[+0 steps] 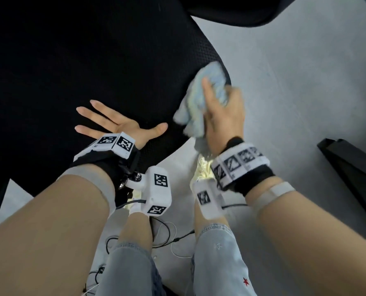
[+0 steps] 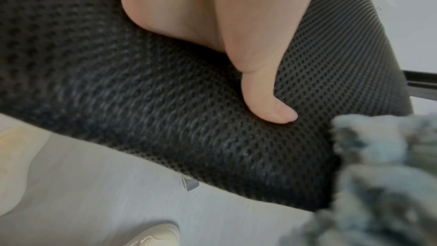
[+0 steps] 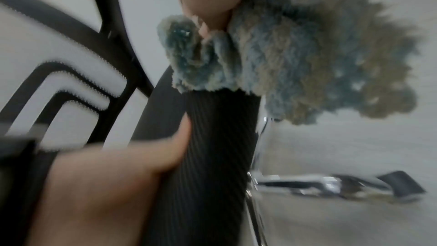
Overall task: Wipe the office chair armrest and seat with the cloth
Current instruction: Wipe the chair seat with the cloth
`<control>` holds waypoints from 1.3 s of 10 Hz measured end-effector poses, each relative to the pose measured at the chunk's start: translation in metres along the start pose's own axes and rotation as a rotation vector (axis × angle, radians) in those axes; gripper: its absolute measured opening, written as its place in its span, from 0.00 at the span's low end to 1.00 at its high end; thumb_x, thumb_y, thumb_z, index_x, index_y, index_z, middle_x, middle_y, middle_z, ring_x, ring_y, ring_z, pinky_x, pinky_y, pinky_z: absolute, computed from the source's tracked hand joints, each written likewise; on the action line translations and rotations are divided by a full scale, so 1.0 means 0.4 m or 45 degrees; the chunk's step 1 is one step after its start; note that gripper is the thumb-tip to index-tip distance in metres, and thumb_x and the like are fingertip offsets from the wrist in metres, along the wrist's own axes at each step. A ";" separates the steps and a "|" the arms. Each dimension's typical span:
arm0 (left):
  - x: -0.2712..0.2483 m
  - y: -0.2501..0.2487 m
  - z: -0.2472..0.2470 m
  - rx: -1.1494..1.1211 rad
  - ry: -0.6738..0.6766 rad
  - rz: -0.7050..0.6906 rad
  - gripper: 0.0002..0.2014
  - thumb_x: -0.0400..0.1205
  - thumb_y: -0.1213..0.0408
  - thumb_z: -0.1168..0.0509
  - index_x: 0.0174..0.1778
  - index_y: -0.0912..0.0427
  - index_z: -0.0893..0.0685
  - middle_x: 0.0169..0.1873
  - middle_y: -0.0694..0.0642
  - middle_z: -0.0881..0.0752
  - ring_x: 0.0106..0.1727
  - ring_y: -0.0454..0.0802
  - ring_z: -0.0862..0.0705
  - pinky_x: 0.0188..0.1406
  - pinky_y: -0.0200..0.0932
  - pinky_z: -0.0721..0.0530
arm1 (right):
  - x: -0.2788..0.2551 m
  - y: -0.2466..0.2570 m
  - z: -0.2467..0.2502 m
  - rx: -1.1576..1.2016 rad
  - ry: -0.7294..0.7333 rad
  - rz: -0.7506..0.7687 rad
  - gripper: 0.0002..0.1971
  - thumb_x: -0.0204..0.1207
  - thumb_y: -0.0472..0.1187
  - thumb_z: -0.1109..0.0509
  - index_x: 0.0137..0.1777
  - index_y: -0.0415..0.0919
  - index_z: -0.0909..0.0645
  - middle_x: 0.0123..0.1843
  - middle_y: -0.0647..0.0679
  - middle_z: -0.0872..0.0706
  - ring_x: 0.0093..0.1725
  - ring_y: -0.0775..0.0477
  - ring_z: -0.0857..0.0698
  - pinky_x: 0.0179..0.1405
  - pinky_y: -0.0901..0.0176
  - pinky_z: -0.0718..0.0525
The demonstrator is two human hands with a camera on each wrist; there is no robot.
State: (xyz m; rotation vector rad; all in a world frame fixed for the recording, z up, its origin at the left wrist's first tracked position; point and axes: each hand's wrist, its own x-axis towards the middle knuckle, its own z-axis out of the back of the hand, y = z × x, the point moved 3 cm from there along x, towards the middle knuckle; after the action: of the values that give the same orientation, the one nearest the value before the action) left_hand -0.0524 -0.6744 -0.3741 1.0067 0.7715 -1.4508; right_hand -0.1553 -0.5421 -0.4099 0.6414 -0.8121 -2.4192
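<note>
The black mesh chair seat fills the upper left of the head view. My left hand lies flat on its front part, fingers spread and straight, thumb pressed on the mesh. My right hand grips a fluffy pale blue cloth against the seat's front right edge. The cloth shows blurred at the right of the left wrist view. In the right wrist view the bunched cloth sits on the seat edge under my palm.
Grey floor lies to the right. A black chair base leg juts in at the right edge. My legs in jeans and cables are below the seat. The chair's backrest frame shows in the right wrist view.
</note>
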 end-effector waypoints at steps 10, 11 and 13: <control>0.088 0.176 0.011 -0.102 -0.108 -0.229 0.67 0.63 0.38 0.29 0.71 0.48 0.83 0.72 0.55 0.85 0.74 0.59 0.82 0.69 0.78 0.66 | 0.153 0.217 -0.042 -0.642 0.486 0.469 0.24 0.79 0.43 0.39 0.75 0.58 0.34 0.66 0.37 0.27 0.60 0.33 0.29 0.62 0.45 0.32; 0.102 0.316 0.081 -0.199 -0.256 -0.042 0.73 0.54 0.37 0.24 0.71 0.45 0.82 0.73 0.58 0.83 0.76 0.56 0.79 0.70 0.78 0.64 | 0.207 0.251 -0.042 -0.657 0.377 0.446 0.23 0.78 0.50 0.47 0.74 0.59 0.34 0.66 0.37 0.28 0.60 0.33 0.28 0.64 0.44 0.29; 0.153 0.417 0.115 -0.292 -0.384 -0.023 0.76 0.47 0.33 0.26 0.74 0.47 0.78 0.76 0.65 0.77 0.78 0.65 0.75 0.69 0.80 0.62 | 0.208 0.407 -0.208 -0.768 0.522 0.202 0.29 0.77 0.38 0.41 0.78 0.52 0.42 0.75 0.35 0.37 0.70 0.34 0.34 0.67 0.41 0.32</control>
State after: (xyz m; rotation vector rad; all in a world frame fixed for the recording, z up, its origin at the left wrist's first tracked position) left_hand 0.1064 -0.7638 -0.3966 0.5911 0.7071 -1.4501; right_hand -0.1210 -0.7383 -0.3854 0.7483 0.0404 -2.1169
